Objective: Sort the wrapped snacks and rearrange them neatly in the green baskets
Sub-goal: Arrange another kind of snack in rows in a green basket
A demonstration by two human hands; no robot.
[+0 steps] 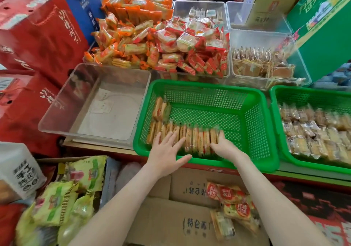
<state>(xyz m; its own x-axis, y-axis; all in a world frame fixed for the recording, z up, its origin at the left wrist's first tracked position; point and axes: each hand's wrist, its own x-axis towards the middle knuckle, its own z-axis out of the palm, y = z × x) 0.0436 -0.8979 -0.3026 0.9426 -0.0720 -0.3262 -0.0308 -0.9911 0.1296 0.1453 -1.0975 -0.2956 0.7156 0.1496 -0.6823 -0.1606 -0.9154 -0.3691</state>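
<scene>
**Near-left of the surface:** clear plastic bin [98,101], rigid, smooth-walled, rectangular, with no snacks in it.

**Near edge, centre:** green basket [209,86], moulded plastic with lattice walls and floor and a solid rolled rim.
- Along its near wall stands a row of wrapped snacks [191,139]. These are flat biscuits in glossy clear film, set on edge and packed face to face.
- A short second stack [161,110] stands behind the row's left end.
- The basket's right half is bare mesh.

**Left hand** [167,151]: released, fingers spread flat, lying on the row's left part.

**Right hand** [222,147]: grasping nothing. Its fingers look straight and press against the row's right end, though they are blurred.

**Near-right edge:** second green basket [311,92], filled with paler film-wrapped packets [319,132] in tidy ranks.

**Hazard, as judged:** the row has no support on its right. If the right hand eases off, the slick packets may tip over one after another into the bare mesh. Uneven squeezing could also buckle the row upward.
</scene>
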